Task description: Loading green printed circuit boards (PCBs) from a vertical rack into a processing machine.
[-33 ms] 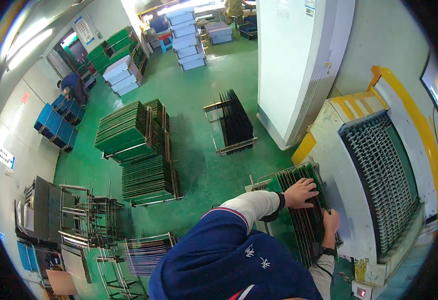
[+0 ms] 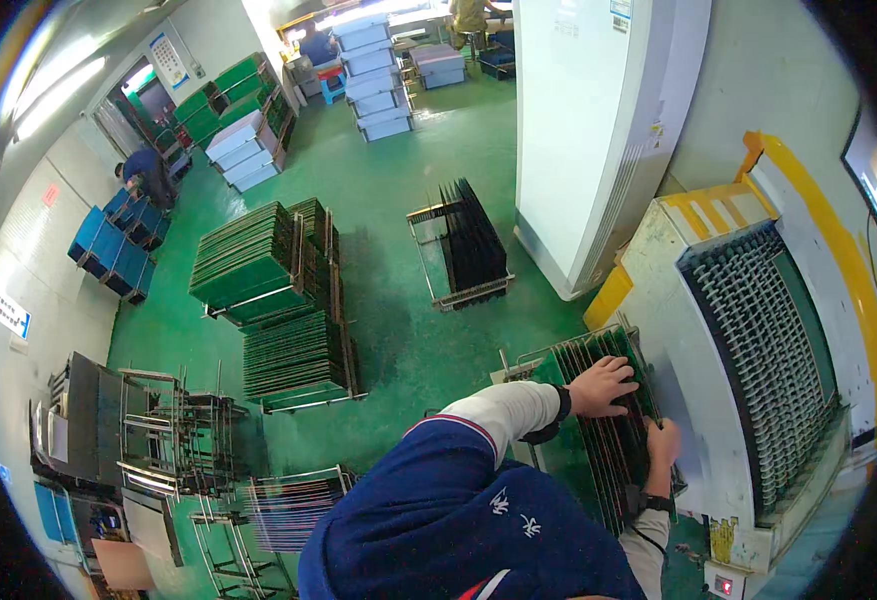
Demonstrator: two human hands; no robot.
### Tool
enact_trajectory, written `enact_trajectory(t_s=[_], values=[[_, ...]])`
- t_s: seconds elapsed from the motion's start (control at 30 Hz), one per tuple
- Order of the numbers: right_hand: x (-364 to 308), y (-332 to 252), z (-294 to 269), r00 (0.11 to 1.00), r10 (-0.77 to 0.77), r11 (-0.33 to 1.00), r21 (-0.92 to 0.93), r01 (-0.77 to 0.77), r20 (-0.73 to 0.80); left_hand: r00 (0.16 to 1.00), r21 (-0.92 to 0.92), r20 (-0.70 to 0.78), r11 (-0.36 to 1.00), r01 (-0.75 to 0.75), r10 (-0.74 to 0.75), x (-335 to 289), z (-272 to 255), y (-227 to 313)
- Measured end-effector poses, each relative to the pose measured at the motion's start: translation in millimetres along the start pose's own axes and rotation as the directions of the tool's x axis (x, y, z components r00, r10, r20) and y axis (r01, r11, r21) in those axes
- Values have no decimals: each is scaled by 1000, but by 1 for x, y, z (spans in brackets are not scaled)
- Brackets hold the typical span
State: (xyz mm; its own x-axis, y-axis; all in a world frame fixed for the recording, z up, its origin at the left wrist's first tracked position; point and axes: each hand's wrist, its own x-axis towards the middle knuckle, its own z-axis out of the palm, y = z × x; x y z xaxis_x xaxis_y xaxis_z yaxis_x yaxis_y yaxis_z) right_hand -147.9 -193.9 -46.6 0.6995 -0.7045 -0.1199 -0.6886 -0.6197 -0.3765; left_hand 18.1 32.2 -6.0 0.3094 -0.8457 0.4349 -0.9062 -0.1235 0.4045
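A metal rack (image 2: 530, 358) in front of me holds several thin green boards (image 2: 608, 465) standing on edge in a row, like circuit boards. My left hand (image 2: 603, 388) lies across the top edges of the boards with its fingers spread. Closer to the machine, my right hand (image 2: 663, 443) is closed at the edge of the outermost board, its fingertips partly hidden. Both wrists wear dark bands.
At the right stands a machine with a bed of rollers (image 2: 758, 350). A rack of black boards (image 2: 473, 240) and racks of green boards (image 2: 293, 350) stand on the floor. Metal frames (image 2: 173, 430) are at the left. A person (image 2: 146, 178) bends over blue bins farther off.
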Motion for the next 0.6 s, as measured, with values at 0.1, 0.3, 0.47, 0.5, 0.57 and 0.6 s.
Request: enact_trajectory(t_s=[0.1, 0.3, 0.47, 0.5, 0.57, 0.6], values=[[-2, -6, -1, 1000, 11, 1000, 15, -11, -9, 1000, 10, -10, 1000, -2, 2, -2, 2, -2], [-7, -16, -12, 999, 38, 999, -24, -37, 23, 1000, 11, -6, 1000, -5, 5, -1, 2, -3], [-11, -21, -17, 999, 41, 998, -40, -41, 23, 998, -7, 53, 1000, 22, -22, 0, -2, 0], [-12, -21, -18, 999, 41, 998, -41, -40, 22, 996, -16, 83, 999, 34, -33, 1, -4, 1], [-12, -22, -18, 999, 35, 998, -43, -34, 22, 996, -16, 83, 999, 36, -34, 1, -5, 1], [-11, -20, -17, 999, 32, 999, -44, -31, 23, 996, -16, 83, 999, 37, -35, 0, -5, 1]])
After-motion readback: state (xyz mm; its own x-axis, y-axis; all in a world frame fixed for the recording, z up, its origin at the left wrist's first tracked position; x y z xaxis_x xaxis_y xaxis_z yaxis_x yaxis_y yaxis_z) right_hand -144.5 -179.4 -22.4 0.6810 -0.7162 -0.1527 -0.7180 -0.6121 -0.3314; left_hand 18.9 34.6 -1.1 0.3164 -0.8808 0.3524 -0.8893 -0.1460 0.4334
